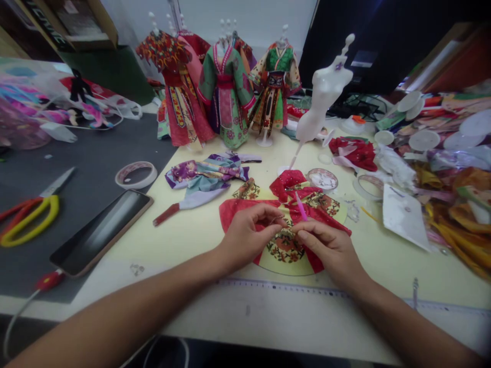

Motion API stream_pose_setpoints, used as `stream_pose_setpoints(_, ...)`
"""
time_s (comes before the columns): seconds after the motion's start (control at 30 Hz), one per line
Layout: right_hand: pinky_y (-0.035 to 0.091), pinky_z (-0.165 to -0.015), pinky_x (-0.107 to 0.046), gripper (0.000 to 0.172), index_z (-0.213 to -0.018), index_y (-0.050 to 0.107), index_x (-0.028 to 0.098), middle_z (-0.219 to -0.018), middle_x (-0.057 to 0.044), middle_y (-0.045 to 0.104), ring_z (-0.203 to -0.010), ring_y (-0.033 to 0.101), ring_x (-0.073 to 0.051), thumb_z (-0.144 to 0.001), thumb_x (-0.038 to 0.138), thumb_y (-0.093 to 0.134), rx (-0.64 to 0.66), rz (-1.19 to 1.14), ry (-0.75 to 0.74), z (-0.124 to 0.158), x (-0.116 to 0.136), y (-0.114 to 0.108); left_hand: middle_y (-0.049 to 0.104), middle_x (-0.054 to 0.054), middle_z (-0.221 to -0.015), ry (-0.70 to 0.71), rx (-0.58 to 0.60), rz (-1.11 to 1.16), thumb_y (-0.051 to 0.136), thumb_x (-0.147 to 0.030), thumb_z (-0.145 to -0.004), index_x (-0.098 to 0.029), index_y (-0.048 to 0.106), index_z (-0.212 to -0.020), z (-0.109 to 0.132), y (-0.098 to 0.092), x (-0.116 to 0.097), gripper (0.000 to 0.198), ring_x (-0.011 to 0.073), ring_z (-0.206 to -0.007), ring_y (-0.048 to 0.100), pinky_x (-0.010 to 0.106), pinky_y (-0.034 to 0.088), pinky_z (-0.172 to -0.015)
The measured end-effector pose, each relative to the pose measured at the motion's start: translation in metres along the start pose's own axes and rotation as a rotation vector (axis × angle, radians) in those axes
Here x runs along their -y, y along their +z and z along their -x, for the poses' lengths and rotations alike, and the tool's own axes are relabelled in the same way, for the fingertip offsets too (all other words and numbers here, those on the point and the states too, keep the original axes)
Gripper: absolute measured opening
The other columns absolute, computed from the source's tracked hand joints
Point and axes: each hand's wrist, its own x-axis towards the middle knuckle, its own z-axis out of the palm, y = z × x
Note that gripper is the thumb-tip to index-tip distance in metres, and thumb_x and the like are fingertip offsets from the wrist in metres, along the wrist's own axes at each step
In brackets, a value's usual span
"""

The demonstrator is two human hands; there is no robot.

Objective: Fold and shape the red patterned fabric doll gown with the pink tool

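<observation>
**Both hands pinched over a tiny red robe**

My forearms come in from the bottom corners and meet at the middle of the frame. My left hand point(249, 238) is curled into a pinch, and my right hand point(326, 250) angles in to meet it, with its fingertips point(301, 236) close to the left hand's. Both hands are closed, but what they grip is too small to tell. They sit right over the tiny red robe point(236, 214), which lies spread out on the cream mat point(192, 255), with a pink stick point(301, 206) standing up just above my right fingertips.

A ruler point(276, 288) runs along the near edge below my wrists. There is open mat to the left, up to the phone point(102, 231) and the yellow-handled scissors point(29, 220). To the right, a sheet of paper point(402, 217) and a roll of tape point(367, 186) sit nearer. Ahead are a folded floral cloth point(205, 176) and a small round dish point(322, 179).
</observation>
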Motion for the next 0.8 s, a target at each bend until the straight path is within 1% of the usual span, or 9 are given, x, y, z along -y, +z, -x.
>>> stream_pose_setpoints(0.1,0.052,-0.071,-0.023,0.017,-0.093,0.067,0.022,-0.087,-0.001,0.067,-0.078,0.063,-0.013,-0.082,0.03,0.056,0.019,0.003,-0.02,0.0,0.0,0.001,0.067,0.005,-0.085,0.059,-0.005,-0.088,0.061,-0.014,-0.074,-0.013,0.059,-0.089,0.002,0.001,0.002,0.015,0.0128,-0.08,0.064,0.026,0.051,-0.077)
stream_pose_setpoints(0.23,0.051,-0.077,-0.025,0.019,-0.099,0.066,0.023,-0.096,-0.002,0.067,-0.086,0.063,-0.013,-0.083,0.026,0.056,0.038,0.03,-0.085,0.002,-0.002,0.002,0.068,0.006,-0.086,0.099,-0.039,-0.165,0.061,-0.015,-0.074,-0.013,0.058,-0.095,0.004,0.002,0.004,0.021,0.0141,-0.082,0.064,0.028,0.051,-0.079)
stream_pose_setpoints(0.37,0.051,-0.076,-0.022,0.022,-0.103,0.065,0.025,-0.099,-0.002,0.065,-0.088,0.062,-0.013,-0.084,0.025,0.054,0.076,0.01,-0.085,0.004,-0.002,0.003,0.067,0.004,-0.083,0.182,-0.079,-0.278,0.061,-0.012,-0.074,-0.014,0.058,-0.096,0.005,0.001,0.005,0.023,0.0136,-0.079,0.063,0.028,0.051,-0.077)
stream_pose_setpoints(0.43,0.051,-0.072,-0.022,0.022,-0.104,0.064,0.026,-0.097,-0.002,0.064,-0.085,0.062,-0.012,-0.084,0.026,0.055,0.092,0.006,-0.062,0.004,-0.001,0.003,0.067,0.004,-0.081,0.256,-0.097,-0.343,0.061,-0.011,-0.074,-0.015,0.059,-0.097,0.006,0.001,0.006,0.023,0.0136,-0.078,0.063,0.028,0.05,-0.076)
stream_pose_setpoints(0.53,0.051,-0.07,-0.023,0.025,-0.106,0.064,0.025,-0.091,-0.003,0.063,-0.081,0.061,-0.013,-0.083,0.028,0.055,0.129,-0.038,-0.02,0.005,0.001,0.003,0.066,0.003,-0.08,0.421,-0.13,-0.446,0.059,-0.01,-0.075,-0.016,0.058,-0.098,0.007,0.001,0.009,0.024,0.0139,-0.077,0.061,0.029,0.049,-0.074)
stream_pose_setpoints(0.67,0.051,-0.071,-0.025,0.03,-0.113,0.06,0.028,-0.088,-0.001,0.06,-0.078,0.059,-0.011,-0.084,0.028,0.054,0.232,-0.242,0.052,0.006,0.003,0.003,0.065,0.004,-0.078,0.659,-0.194,-0.639,0.055,-0.009,-0.077,-0.015,0.058,-0.098,0.007,0.0,0.012,0.022,0.0149,-0.074,0.057,0.03,0.048,-0.07)
stream_pose_setpoints(0.73,0.051,-0.072,-0.024,0.034,-0.117,0.057,0.03,-0.09,-0.001,0.059,-0.079,0.057,-0.011,-0.084,0.029,0.055,0.282,-0.32,0.08,0.006,0.003,0.003,0.065,0.005,-0.076,0.723,-0.214,-0.722,0.054,-0.008,-0.078,-0.014,0.058,-0.098,0.006,-0.001,0.011,0.021,0.0155,-0.072,0.056,0.031,0.048,-0.069)
stream_pose_setpoints(0.8,0.05,-0.074,-0.025,0.037,-0.12,0.055,0.03,-0.092,-0.002,0.058,-0.082,0.057,-0.011,-0.083,0.03,0.055,0.313,-0.351,0.096,0.007,0.002,0.002,0.064,0.006,-0.076,0.751,-0.224,-0.764,0.053,-0.008,-0.077,-0.012,0.058,-0.098,0.006,-0.002,0.01,0.022,0.0157,-0.072,0.055,0.031,0.047,-0.069)
